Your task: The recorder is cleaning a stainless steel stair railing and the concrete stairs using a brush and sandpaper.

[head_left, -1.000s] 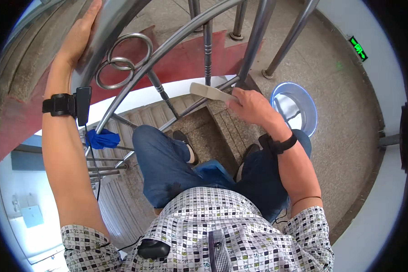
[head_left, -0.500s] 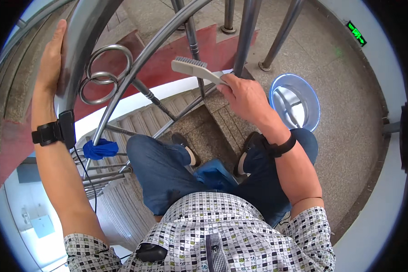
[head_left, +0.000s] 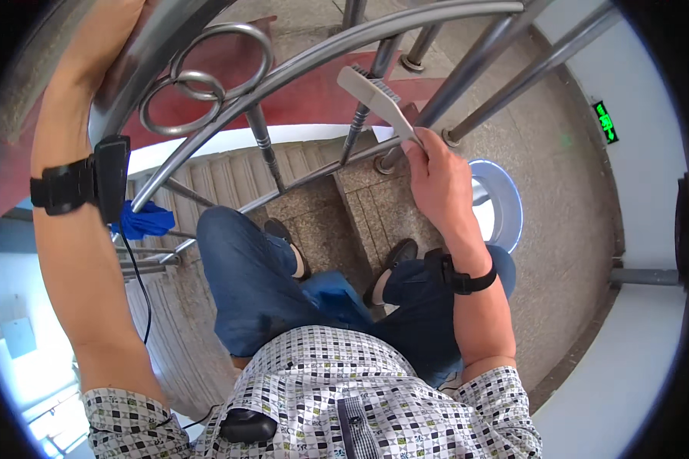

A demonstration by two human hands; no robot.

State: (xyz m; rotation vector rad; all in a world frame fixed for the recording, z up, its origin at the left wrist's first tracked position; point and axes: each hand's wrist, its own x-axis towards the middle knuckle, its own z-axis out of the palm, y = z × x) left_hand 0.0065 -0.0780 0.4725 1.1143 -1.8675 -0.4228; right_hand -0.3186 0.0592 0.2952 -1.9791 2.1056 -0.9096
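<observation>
Overall, the brush [head_left: 369,93] is cream with grey bristles [head_left: 383,86], right hand [head_left: 442,180] clamped around it; left hand [head_left: 106,32] grip unclear.

Glare whitens the lower left, the metal railing [head_left: 314,54] gleams softly, and fisheye bending ends in black corners.

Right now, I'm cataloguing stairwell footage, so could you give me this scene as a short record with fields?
Left grip: against the wide metal handrail; fingertips out of view
Right grip: closed around the handle of a pale brush
Brush pose: head up and to the left, grey bristles beside a railing post; contact unclear
Blue cloth: bunched at the railing's lower left
Bucket: blue-rimmed, on the floor, partly hidden by the right hand and forearm
</observation>
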